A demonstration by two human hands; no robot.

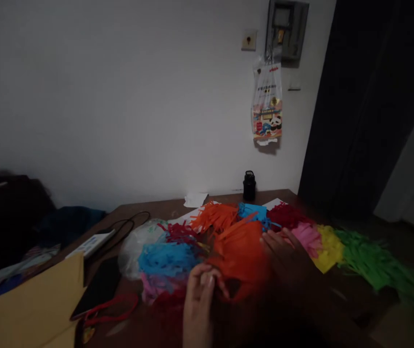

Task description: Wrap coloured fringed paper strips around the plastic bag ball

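My left hand pinches the lower edge of an orange-red fringed paper sheet, fingers pressed together on it. Just to the right, my right hand grips the same sheet on its right side, fingers curled over the paper. The sheet is raised a little above a heap of fringed paper strips in blue, dark red, orange, pink, yellow and green spread over a brown table.
A clear plastic bag lies left of the heap. A black phone, a tan envelope, a remote and black cable sit at the left. A black bottle stands by the wall. A printed bag hangs above.
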